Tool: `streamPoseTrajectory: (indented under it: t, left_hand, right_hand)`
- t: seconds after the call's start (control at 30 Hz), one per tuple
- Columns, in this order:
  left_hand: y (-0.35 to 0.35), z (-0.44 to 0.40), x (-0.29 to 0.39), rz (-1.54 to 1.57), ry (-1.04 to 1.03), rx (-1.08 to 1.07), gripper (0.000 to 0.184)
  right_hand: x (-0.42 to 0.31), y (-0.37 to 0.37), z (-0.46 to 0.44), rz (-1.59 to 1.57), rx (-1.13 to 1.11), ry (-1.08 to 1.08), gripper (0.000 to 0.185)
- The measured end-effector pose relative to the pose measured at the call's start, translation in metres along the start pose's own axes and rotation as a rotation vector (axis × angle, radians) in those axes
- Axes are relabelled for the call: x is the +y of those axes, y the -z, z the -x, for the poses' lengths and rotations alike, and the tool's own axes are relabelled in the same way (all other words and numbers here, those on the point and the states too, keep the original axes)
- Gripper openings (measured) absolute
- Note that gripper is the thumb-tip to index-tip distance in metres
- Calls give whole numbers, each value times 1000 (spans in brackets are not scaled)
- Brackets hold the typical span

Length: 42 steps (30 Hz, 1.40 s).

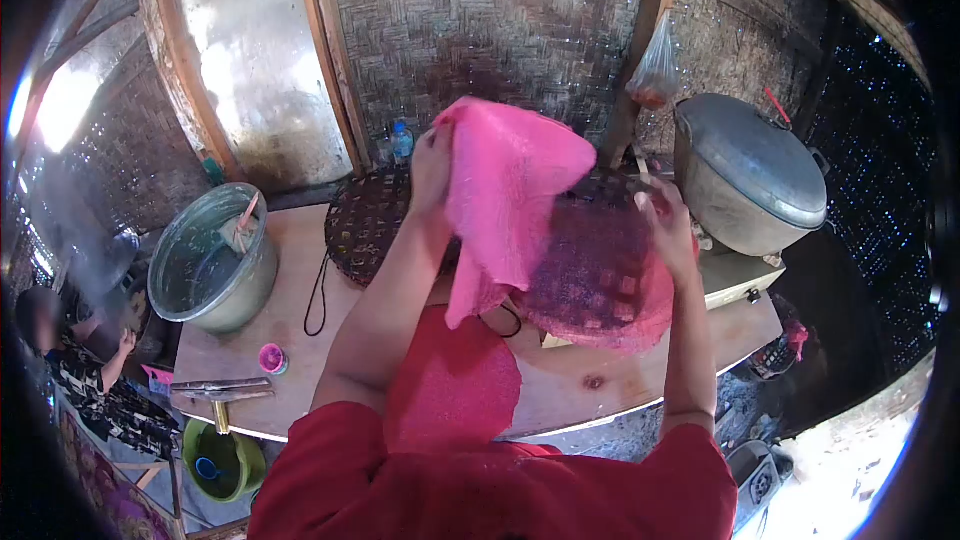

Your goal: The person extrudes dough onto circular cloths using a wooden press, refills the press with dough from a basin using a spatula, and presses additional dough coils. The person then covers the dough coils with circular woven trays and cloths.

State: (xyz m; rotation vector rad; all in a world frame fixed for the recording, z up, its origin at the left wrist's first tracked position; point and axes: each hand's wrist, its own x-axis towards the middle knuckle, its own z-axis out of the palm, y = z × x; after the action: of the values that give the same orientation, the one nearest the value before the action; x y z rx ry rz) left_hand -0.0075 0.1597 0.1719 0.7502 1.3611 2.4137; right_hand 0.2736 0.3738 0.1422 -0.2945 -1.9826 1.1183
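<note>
A bright pink cloth (505, 180) hangs from my left hand (432, 170), whose fingers are closed on its upper left corner. Its lower end falls above a dark round woven tray (375, 225). To the right, a sheer pink mesh (600, 280) lies over another dark woven tray. My right hand (665, 210) is at the right rim of that tray, its fingers curled and apart; whether it touches the mesh cannot be made out. A flat red round piece (455, 380) sits at the table's front edge, close to my body.
A large lidded metal pot (750, 175) stands at the right on a stove (745, 280). At the left are a grey-green bucket (215, 260), a small pink cup (272, 358) and metal tools (222, 389). Another person (90, 360) works at the far left.
</note>
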Motion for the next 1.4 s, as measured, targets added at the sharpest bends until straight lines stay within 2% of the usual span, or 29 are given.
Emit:
streamPoseTrajectory:
  t: [0.03,0.07,0.1,0.17,0.23,0.3,0.33,0.37,0.43,0.47,0.5,0.53,0.6,0.7,0.77,0.8,0.87,0.93,0.97,1.0,1.03,1.13,1.17,1.23,1.27,1.3,1.33,1.37,1.4]
  left_hand:
    - [-14,-13,-6,-143,-90,29,35]
    - [-36,-11,5,-152,-162,-18,33]
    - [-61,-4,22,-163,-223,-63,32]
    - [-98,-7,35,10,-131,-152,30]
    - [-135,4,59,72,-131,-34,33]
    - [-143,12,90,136,-109,-19,34]
    - [-140,12,93,203,-93,-7,36]
    - [-131,7,89,198,-80,13,36]
    - [-101,-6,79,407,-120,-132,38]
    - [-82,-10,63,367,-106,-144,36]
    - [-70,-1,49,266,-43,-44,34]
    - [-59,11,36,166,19,53,33]
    - [-27,19,-21,194,125,67,32]
    - [14,52,-61,-183,300,-90,36]
    - [38,74,-74,-429,296,-126,37]
    - [53,83,-83,-539,265,-120,38]
    - [89,100,-106,-546,149,-142,41]
    - [103,126,-106,-408,325,-166,40]
    - [106,137,-110,-405,322,-173,40]
    - [109,146,-115,-408,441,-214,38]
    - [109,153,-116,-413,559,-255,37]
    - [96,173,-119,-406,586,-342,35]
    - [94,179,-115,-403,582,-345,35]
    - [93,191,-108,-316,514,-371,34]
    - [101,195,-110,-321,491,-381,34]
    - [111,200,-110,-317,480,-377,34]
    - [125,205,-109,-506,341,-414,37]
    - [139,209,-105,-697,200,-444,40]
    - [155,212,-98,-697,194,-429,40]
  right_hand:
    - [-28,-13,13,-21,-38,129,61]
    - [-54,-25,24,-41,-81,254,66]
    - [-70,-35,33,95,-149,356,78]
    - [-95,-62,45,297,-159,393,111]
    - [-107,-73,43,440,-43,500,117]
    - [-120,-69,41,481,31,541,116]
    - [-126,-65,42,466,39,565,109]
    - [-134,-63,44,459,107,562,91]
    - [-138,-62,45,529,243,620,60]
    - [-138,-57,46,693,241,619,50]
    - [-136,-54,46,860,239,618,40]
    - [-134,-55,44,880,250,635,28]
    - [-110,-52,44,910,172,575,26]
    - [-69,-47,51,959,96,494,20]
    - [-37,-36,66,1028,-266,208,21]
    - [-20,-35,76,1036,-257,206,21]
    - [4,-32,94,1073,-421,22,30]
    - [-6,-28,107,982,-451,4,37]
    - [-13,-28,111,882,-489,-10,46]
    - [-19,-29,113,915,-569,-66,61]
    - [-30,-31,116,918,-561,-66,61]
    - [-46,-36,125,893,-702,-44,63]
    - [-42,-38,124,897,-698,-43,63]
    - [-27,-39,122,802,-542,10,45]
    - [-18,-38,119,810,-540,19,45]
    - [-8,-36,115,884,-523,90,35]
    - [1,-34,112,955,-507,164,27]
    - [8,-32,110,954,-510,179,27]
    - [15,-30,111,815,-290,98,21]
